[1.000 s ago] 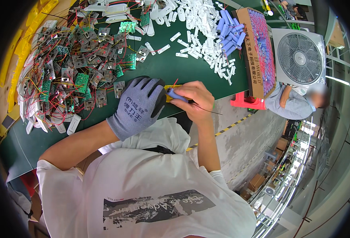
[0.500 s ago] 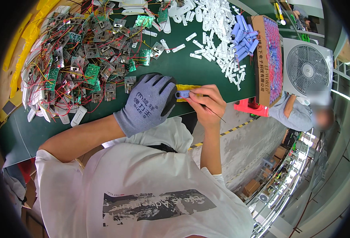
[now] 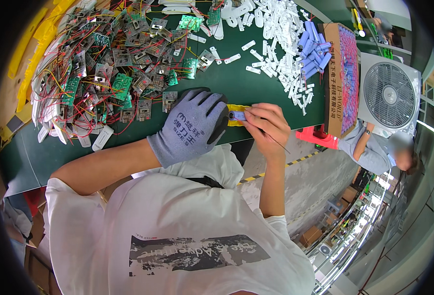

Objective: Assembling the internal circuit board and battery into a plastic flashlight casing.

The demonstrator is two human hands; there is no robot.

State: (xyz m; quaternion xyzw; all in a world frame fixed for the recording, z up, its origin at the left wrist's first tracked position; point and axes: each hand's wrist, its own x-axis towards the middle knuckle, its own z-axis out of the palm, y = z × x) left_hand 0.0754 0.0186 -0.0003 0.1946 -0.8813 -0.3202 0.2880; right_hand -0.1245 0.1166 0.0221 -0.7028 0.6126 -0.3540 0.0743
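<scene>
My left hand (image 3: pixel 190 129), in a blue-grey knitted glove with a dark palm, is curled at the front edge of the green table. Its fingers are closed, and whatever lies inside them is hidden. Just right of it, my bare right hand (image 3: pixel 268 129) pinches a small blue cylindrical battery cell (image 3: pixel 237 116) between thumb and fingers. The cell's dark end faces the glove. A thin dark wire (image 3: pixel 279 145) sticks out below my right fingers. Behind the cell lies a yellow strip (image 3: pixel 236 107) at the table edge.
A heap of circuit boards with red and yellow wires (image 3: pixel 123 73) covers the table's left. Small white plastic parts (image 3: pixel 281 49) and loose blue cells (image 3: pixel 314 51) lie at the back right, beside a cardboard box of cells (image 3: pixel 332 78). Beyond are a fan (image 3: pixel 389 91) and another person (image 3: pixel 369 150).
The whole view has shifted slightly to the right. Both hands keep nearly the same pose, with the cell still pinched in my right hand.
</scene>
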